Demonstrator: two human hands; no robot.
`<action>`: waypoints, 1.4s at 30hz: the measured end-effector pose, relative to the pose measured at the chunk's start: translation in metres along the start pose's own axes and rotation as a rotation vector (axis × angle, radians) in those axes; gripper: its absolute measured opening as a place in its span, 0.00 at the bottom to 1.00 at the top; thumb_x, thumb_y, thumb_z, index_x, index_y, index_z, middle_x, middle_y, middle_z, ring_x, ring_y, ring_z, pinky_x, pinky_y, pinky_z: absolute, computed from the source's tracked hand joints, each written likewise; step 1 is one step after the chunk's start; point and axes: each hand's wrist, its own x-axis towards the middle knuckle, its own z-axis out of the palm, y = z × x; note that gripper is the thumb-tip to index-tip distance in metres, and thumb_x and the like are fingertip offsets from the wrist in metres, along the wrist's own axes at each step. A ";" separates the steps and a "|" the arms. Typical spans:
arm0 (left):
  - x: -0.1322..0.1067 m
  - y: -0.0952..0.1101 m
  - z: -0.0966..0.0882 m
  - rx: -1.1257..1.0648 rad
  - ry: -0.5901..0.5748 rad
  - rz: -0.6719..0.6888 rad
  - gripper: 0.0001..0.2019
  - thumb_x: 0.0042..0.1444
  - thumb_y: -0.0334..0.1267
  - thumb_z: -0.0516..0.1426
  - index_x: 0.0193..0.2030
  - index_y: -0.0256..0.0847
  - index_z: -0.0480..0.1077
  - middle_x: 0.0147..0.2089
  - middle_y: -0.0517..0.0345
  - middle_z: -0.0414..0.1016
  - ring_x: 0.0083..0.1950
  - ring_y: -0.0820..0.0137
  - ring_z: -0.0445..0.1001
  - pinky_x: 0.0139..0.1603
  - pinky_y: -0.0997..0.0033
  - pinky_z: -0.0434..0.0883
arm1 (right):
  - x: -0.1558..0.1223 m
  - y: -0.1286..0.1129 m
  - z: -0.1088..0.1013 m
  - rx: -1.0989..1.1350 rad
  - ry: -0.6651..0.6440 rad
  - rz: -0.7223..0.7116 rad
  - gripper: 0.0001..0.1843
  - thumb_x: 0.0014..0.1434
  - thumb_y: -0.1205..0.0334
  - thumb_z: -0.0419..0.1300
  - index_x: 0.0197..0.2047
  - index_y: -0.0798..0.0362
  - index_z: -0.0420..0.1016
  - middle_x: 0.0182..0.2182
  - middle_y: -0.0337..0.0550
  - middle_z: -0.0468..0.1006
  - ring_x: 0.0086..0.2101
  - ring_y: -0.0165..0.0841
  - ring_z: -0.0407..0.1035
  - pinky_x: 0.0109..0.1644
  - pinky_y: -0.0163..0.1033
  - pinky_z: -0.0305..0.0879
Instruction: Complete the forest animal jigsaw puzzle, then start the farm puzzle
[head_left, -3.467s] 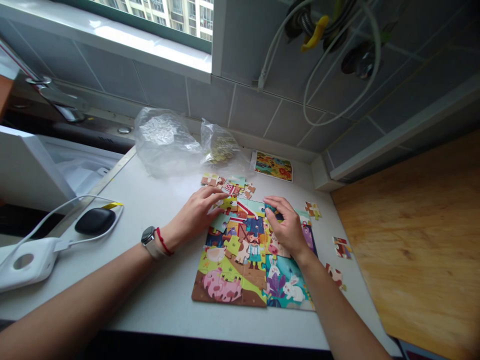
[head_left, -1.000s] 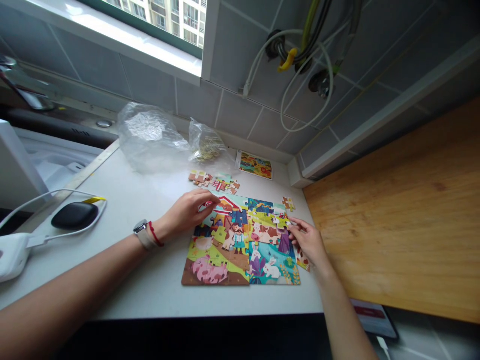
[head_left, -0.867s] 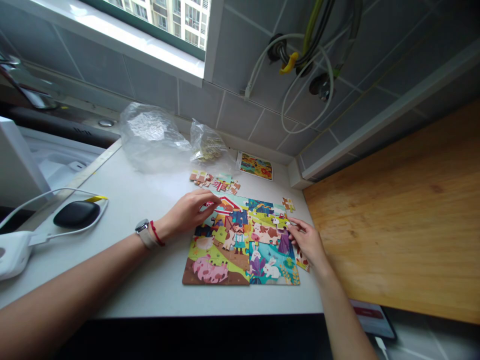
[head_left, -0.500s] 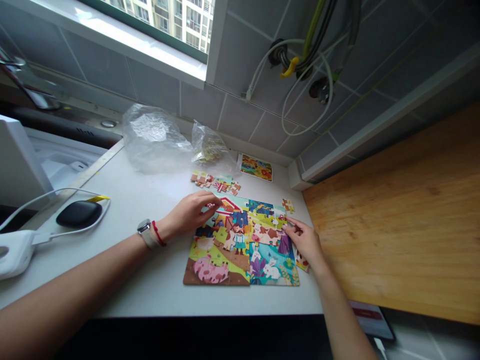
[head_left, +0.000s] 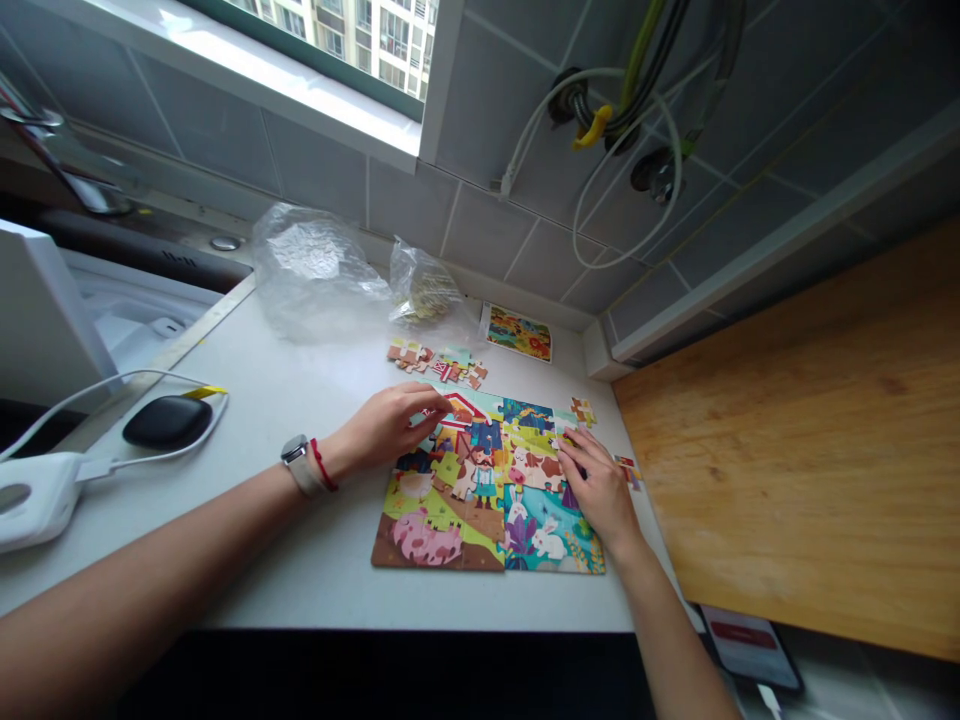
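Observation:
A colourful farm jigsaw puzzle (head_left: 480,500) lies partly assembled on the white counter (head_left: 300,540). My left hand (head_left: 390,425), with a watch and red cord at the wrist, rests on the puzzle's upper left corner, fingers curled down onto the pieces. My right hand (head_left: 596,485) lies on the puzzle's right side, fingers stretched and pressing flat on the pieces. Loose pieces (head_left: 439,362) sit in a small heap behind the puzzle. Single pieces lie at the right: one (head_left: 582,410) near the upper corner, another (head_left: 628,468) beside my right hand.
Two clear plastic bags (head_left: 322,270) and a small picture card (head_left: 519,333) sit by the tiled wall. A black pouch (head_left: 166,421) and a white device (head_left: 37,490) with cable lie left. A wooden board (head_left: 810,440) borders the counter on the right; a phone (head_left: 750,645) lies below it.
My right hand has moved from the puzzle's right edge inward onto its pieces. My left hand has stayed at the upper left corner. The camera has shifted slightly.

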 end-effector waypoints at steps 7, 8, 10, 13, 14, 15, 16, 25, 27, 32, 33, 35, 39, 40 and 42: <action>-0.001 -0.002 0.002 -0.001 -0.018 0.005 0.08 0.71 0.34 0.56 0.46 0.39 0.79 0.41 0.54 0.82 0.39 0.69 0.79 0.40 0.70 0.74 | 0.000 0.003 -0.003 0.001 -0.070 0.000 0.21 0.73 0.54 0.56 0.59 0.51 0.84 0.62 0.52 0.80 0.66 0.48 0.71 0.72 0.61 0.67; -0.001 -0.003 0.003 -0.004 -0.020 -0.001 0.08 0.71 0.34 0.57 0.47 0.39 0.79 0.41 0.54 0.83 0.40 0.69 0.79 0.40 0.70 0.74 | -0.001 0.003 -0.003 -0.003 -0.079 -0.001 0.22 0.74 0.55 0.55 0.60 0.52 0.84 0.63 0.52 0.79 0.66 0.48 0.71 0.72 0.61 0.67; -0.002 -0.003 0.003 -0.013 -0.024 -0.010 0.08 0.71 0.34 0.57 0.47 0.40 0.79 0.42 0.53 0.83 0.40 0.69 0.79 0.41 0.69 0.74 | -0.001 0.004 -0.002 -0.018 -0.086 0.000 0.22 0.74 0.55 0.54 0.62 0.53 0.82 0.64 0.52 0.78 0.67 0.47 0.70 0.73 0.60 0.67; -0.003 -0.005 0.003 -0.015 -0.027 -0.009 0.08 0.72 0.35 0.57 0.48 0.40 0.79 0.41 0.54 0.83 0.40 0.69 0.79 0.41 0.69 0.74 | -0.003 0.006 -0.002 -0.042 -0.090 -0.004 0.23 0.74 0.56 0.54 0.65 0.51 0.80 0.66 0.50 0.76 0.67 0.47 0.69 0.73 0.59 0.66; -0.003 -0.005 0.003 -0.014 -0.028 -0.007 0.08 0.72 0.35 0.57 0.47 0.40 0.79 0.41 0.54 0.83 0.40 0.69 0.79 0.41 0.69 0.74 | -0.003 0.007 -0.001 -0.049 -0.094 -0.007 0.23 0.74 0.56 0.54 0.65 0.51 0.80 0.67 0.50 0.76 0.68 0.47 0.69 0.73 0.59 0.66; -0.003 -0.005 0.003 -0.014 -0.029 -0.006 0.08 0.72 0.35 0.57 0.47 0.40 0.79 0.41 0.54 0.83 0.40 0.69 0.79 0.41 0.69 0.74 | -0.004 0.007 -0.002 -0.056 -0.099 -0.012 0.23 0.74 0.56 0.53 0.65 0.51 0.80 0.67 0.50 0.75 0.68 0.47 0.68 0.73 0.59 0.66; -0.003 -0.005 0.004 -0.016 -0.030 -0.005 0.08 0.72 0.34 0.57 0.47 0.40 0.79 0.41 0.54 0.83 0.40 0.69 0.79 0.41 0.69 0.74 | -0.004 0.007 -0.002 -0.062 -0.107 -0.017 0.23 0.74 0.56 0.53 0.65 0.52 0.80 0.67 0.50 0.75 0.68 0.47 0.68 0.73 0.59 0.67; -0.002 -0.004 0.003 -0.004 -0.027 -0.003 0.09 0.71 0.34 0.56 0.46 0.40 0.79 0.41 0.54 0.82 0.39 0.69 0.79 0.40 0.70 0.74 | -0.002 0.014 -0.002 -0.049 -0.136 -0.055 0.23 0.74 0.57 0.53 0.65 0.51 0.80 0.66 0.48 0.77 0.68 0.46 0.69 0.74 0.58 0.66; -0.002 -0.004 0.003 -0.001 -0.028 -0.003 0.09 0.72 0.35 0.56 0.46 0.40 0.79 0.41 0.54 0.82 0.39 0.69 0.79 0.40 0.70 0.73 | -0.003 0.012 -0.001 -0.042 -0.150 -0.046 0.23 0.75 0.56 0.53 0.66 0.51 0.79 0.66 0.49 0.77 0.68 0.45 0.68 0.74 0.58 0.65; -0.002 -0.006 0.003 -0.006 -0.035 -0.007 0.09 0.71 0.35 0.56 0.46 0.40 0.79 0.41 0.53 0.82 0.38 0.70 0.79 0.39 0.70 0.74 | -0.010 0.002 -0.001 -0.126 -0.026 -0.023 0.22 0.74 0.53 0.54 0.62 0.49 0.83 0.69 0.53 0.71 0.68 0.49 0.67 0.73 0.60 0.66; -0.002 -0.006 0.003 -0.005 -0.038 -0.008 0.09 0.71 0.35 0.56 0.46 0.40 0.79 0.40 0.53 0.82 0.38 0.70 0.79 0.39 0.70 0.74 | -0.011 0.000 -0.001 -0.153 -0.002 -0.023 0.22 0.74 0.53 0.55 0.61 0.48 0.84 0.67 0.54 0.71 0.66 0.50 0.68 0.72 0.61 0.67; -0.002 -0.006 0.003 -0.001 -0.044 -0.012 0.10 0.71 0.36 0.56 0.46 0.40 0.79 0.40 0.53 0.82 0.38 0.69 0.78 0.39 0.70 0.74 | -0.012 -0.002 -0.002 -0.195 0.008 -0.009 0.21 0.73 0.54 0.55 0.60 0.46 0.84 0.61 0.55 0.74 0.61 0.50 0.71 0.68 0.62 0.70; -0.002 -0.006 0.004 -0.002 -0.045 -0.022 0.09 0.71 0.35 0.56 0.47 0.40 0.79 0.41 0.53 0.82 0.39 0.69 0.79 0.41 0.70 0.74 | -0.012 -0.007 -0.005 -0.246 -0.037 0.050 0.22 0.72 0.53 0.54 0.62 0.44 0.83 0.54 0.55 0.75 0.55 0.50 0.73 0.62 0.60 0.74; -0.002 -0.006 0.004 -0.003 -0.044 -0.022 0.09 0.71 0.35 0.56 0.47 0.40 0.79 0.41 0.53 0.82 0.39 0.69 0.79 0.41 0.70 0.74 | -0.012 -0.009 -0.005 -0.260 -0.047 0.061 0.23 0.72 0.53 0.54 0.62 0.44 0.83 0.54 0.55 0.75 0.55 0.51 0.73 0.62 0.61 0.74; -0.003 -0.006 0.004 -0.004 -0.045 -0.018 0.10 0.71 0.35 0.56 0.47 0.40 0.79 0.41 0.53 0.82 0.39 0.69 0.79 0.40 0.70 0.74 | -0.012 -0.014 -0.005 -0.284 -0.054 0.072 0.23 0.72 0.54 0.53 0.62 0.45 0.83 0.56 0.57 0.75 0.56 0.52 0.72 0.63 0.63 0.72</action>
